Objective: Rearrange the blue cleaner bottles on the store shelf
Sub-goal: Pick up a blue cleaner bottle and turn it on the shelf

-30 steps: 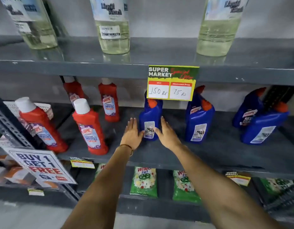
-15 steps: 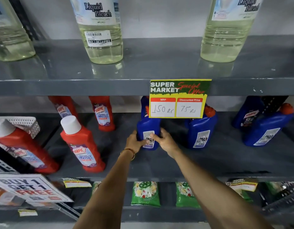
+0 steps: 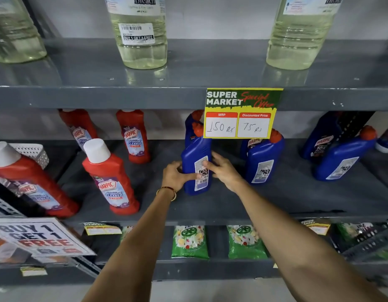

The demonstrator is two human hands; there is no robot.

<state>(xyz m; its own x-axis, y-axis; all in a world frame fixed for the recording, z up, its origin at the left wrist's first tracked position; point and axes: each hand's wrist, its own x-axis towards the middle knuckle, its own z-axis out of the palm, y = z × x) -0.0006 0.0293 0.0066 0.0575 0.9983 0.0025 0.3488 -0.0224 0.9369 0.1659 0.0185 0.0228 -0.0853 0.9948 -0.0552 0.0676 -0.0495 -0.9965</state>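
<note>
- We hold one blue bottle (image 3: 196, 171) on the middle shelf (image 3: 297, 199), back label facing us.
- Our left hand (image 3: 177, 176) and right hand (image 3: 224, 171) wrap it from both sides.
- Another blue one (image 3: 192, 127) stands right behind it.
- More blue bottles (image 3: 262, 162) to the right look turned around and leaning, so we think most of the job is left.
- Red bottles (image 3: 111, 182) stand to the left.

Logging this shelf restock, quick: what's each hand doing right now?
Left hand: closed on the blue Harpic bottle, gripping its left side.
Right hand: closed on the same bottle, gripping its right side.
</note>
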